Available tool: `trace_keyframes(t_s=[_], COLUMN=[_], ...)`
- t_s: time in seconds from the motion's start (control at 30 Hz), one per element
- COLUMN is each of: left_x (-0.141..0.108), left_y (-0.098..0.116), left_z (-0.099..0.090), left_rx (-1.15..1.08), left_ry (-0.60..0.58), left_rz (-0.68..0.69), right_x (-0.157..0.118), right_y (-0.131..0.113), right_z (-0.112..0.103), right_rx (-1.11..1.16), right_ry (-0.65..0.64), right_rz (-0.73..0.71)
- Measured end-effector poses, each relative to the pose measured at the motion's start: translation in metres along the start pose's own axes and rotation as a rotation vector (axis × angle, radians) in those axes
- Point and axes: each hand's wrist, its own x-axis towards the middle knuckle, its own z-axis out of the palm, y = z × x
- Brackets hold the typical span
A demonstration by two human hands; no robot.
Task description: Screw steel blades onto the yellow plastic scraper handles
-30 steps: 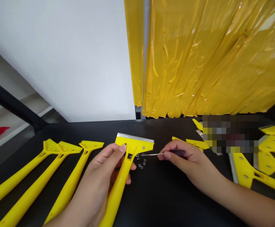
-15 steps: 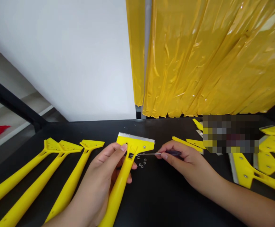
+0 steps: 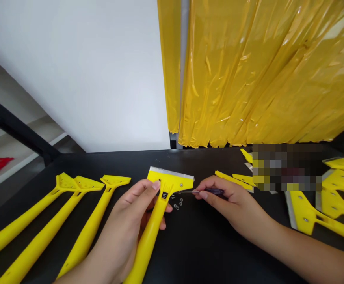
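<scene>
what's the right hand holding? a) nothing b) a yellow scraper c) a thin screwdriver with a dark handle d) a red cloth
c, the right hand pinches a thin screwdriver with a dark handle, its metal shaft pointing at the yellow scraper held in the left hand.

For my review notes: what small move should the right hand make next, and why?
Probably the right hand lifts the screwdriver tip onto the fastener in the yellow scraper head: its shaft lies just below, and the left hand grips the scraper.
</scene>
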Motion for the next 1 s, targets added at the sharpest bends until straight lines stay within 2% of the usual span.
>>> trace_keyframes(t_s=[0.2, 0.33, 0.43, 0.53, 0.73, 1.0], left_x=[0.005, 0.014, 0.017, 0.011, -0.006, -0.006], left_y=[0.003, 0.008, 0.009, 0.005, -0.007, -0.007], left_z=[-0.002, -0.005, -0.006, -0.004, 0.005, 0.007], left_rx=[-0.027, -0.069, -0.055, -0.024, -0.073, -0.098], left_ry=[0.041, 0.121, 0.126, 0.064, -0.128, -0.201], left_rz=[0.021, 0.078, 0.076, 0.021, -0.218, -0.23], right_x=[-0.002, -0.009, -0.019, -0.028, -0.033, -0.032], right_y=[-0.002, -0.011, -0.021, -0.028, -0.029, -0.028], right_z=[-0.004, -0.011, -0.017, -0.019, -0.015, -0.014], right_rx=[0.031, 0.047, 0.046, 0.021, -0.019, -0.016], right_ry=[0.035, 0.076, 0.115, 0.153, 0.157, 0.136], right_rz=[-0.021, -0.055, -0.099, -0.152, -0.187, -0.169])
